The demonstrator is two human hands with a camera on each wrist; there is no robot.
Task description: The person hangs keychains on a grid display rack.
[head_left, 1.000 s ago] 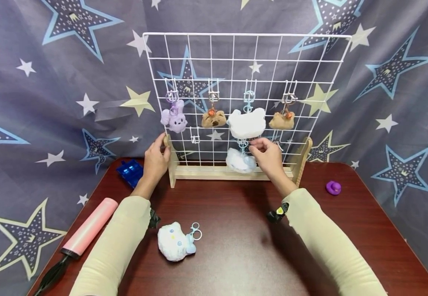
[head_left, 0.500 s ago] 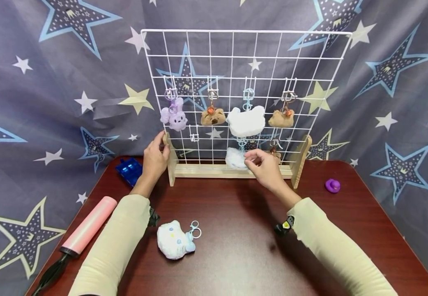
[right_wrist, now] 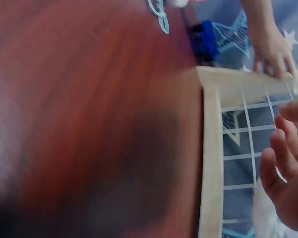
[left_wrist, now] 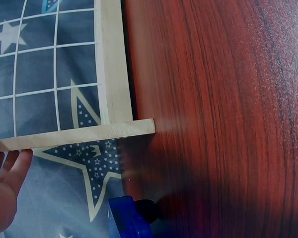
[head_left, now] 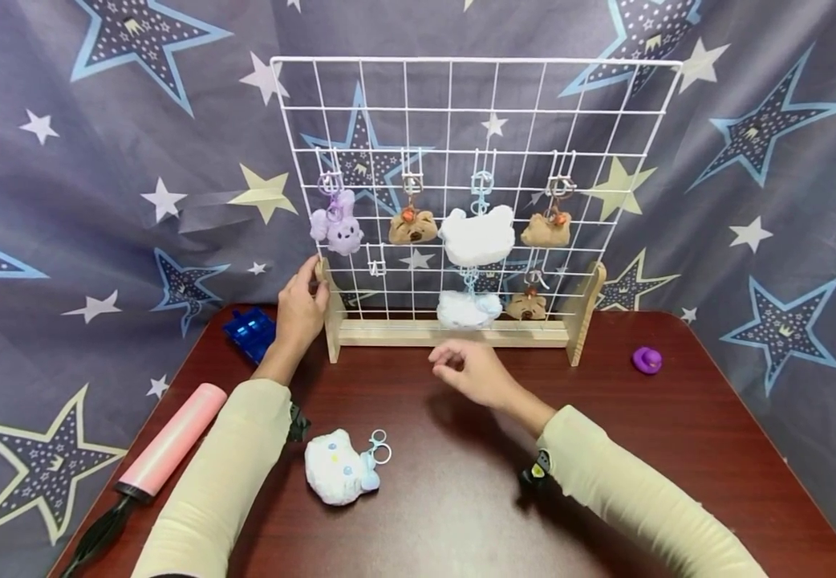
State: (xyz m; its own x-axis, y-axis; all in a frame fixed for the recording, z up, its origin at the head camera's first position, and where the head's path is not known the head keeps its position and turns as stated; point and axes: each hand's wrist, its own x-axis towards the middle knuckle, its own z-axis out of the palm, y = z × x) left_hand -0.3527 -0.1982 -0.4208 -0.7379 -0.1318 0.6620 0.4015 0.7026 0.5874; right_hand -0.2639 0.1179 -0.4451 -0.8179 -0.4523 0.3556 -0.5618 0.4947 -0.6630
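Observation:
My left hand [head_left: 301, 309] grips the wooden end post [head_left: 330, 317] of a white wire grid rack [head_left: 428, 108]; the left wrist view shows its fingers [left_wrist: 21, 168] against the post. My right hand [head_left: 477, 373], holding nothing, hovers above the table in front of the rack, fingers loosely bent. Behind it hang a fluffy white plush keychain [head_left: 461, 309] and a brown bear keychain [head_left: 526, 306] in the lower row. Above are a purple bunny keychain [head_left: 342, 229], two brown bear keychains and a larger white plush [head_left: 477, 236]. A white cat-face plush keychain [head_left: 334, 470] lies on the table.
A bare hook [head_left: 377, 263] sits low on the grid's left. Left of the arms are a blue plastic item [head_left: 252, 333] and a pink cylinder [head_left: 176, 437] with a black end. A purple rubber duck [head_left: 647, 360] stands at right on the dark table [head_left: 461, 514].
My right hand has left the lower white plush and moved down and left, uncovering the lower bear keychain. The left hand stays on the post.

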